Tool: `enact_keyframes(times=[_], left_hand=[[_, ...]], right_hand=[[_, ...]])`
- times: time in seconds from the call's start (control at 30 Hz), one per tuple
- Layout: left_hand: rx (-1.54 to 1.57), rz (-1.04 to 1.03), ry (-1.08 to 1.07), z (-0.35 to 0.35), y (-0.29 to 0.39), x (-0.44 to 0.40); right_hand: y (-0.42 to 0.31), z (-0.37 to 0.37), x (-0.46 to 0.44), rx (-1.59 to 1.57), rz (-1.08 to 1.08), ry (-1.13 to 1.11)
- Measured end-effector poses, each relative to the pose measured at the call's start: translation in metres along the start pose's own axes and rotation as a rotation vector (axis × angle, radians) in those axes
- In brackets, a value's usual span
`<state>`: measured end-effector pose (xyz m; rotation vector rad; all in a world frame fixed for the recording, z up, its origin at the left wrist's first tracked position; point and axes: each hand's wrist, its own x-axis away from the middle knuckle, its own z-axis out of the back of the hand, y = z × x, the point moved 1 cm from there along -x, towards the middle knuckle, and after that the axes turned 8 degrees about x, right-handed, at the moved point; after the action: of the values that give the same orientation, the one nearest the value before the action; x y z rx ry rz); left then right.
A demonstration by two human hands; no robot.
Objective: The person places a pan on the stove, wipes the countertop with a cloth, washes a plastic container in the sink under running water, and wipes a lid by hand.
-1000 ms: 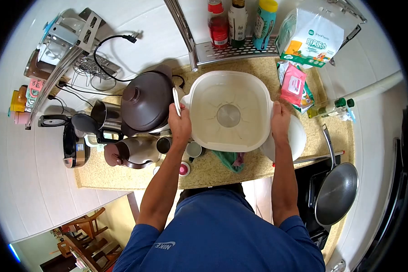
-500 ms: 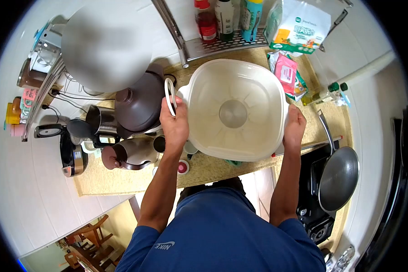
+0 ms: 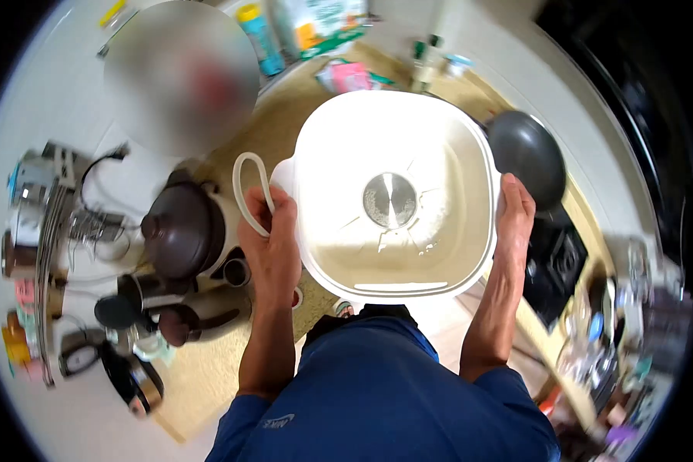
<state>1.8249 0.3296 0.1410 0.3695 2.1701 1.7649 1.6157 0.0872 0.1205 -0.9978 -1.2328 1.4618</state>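
A large white basin [image 3: 439, 254] with a round metal disc [image 3: 390, 200] at its centre is held up in front of my body. My left hand [image 3: 271, 242] is closed on the basin's left side, and a thin white loop [image 3: 242, 189] stands up at its fingers. My right hand [image 3: 516, 212] grips the basin's right rim. Light glares off the upper part of the inside. Whether it holds liquid, I cannot tell for sure.
A dark lidded pot [image 3: 179, 231] and a kettle [image 3: 208, 312] stand on the counter [image 3: 208, 385] at the left. To the right are a frying pan [image 3: 527, 158] and a black stove [image 3: 554, 266]. A blurred grey round shape [image 3: 181, 77] covers the upper left.
The view has turned right, so the counter, pot and pan appear shifted. The basin is lifted off the counter area and looks larger, still between both hands. The blurred round shape has appeared.
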Motion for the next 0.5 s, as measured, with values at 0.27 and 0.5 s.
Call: enact_keyframes(times=[0.27,0.5], left_hand=[[0.020,0.045,-0.521,-0.057,-0.017,0.126],[-0.037,0.059,-0.807,-0.092,-0.029,0.261]], right_hand=[[0.072,0.198,0.184,0.047,-0.085,0.493],[0.109,0.313,0.328,0.035,-0.290,0.679]])
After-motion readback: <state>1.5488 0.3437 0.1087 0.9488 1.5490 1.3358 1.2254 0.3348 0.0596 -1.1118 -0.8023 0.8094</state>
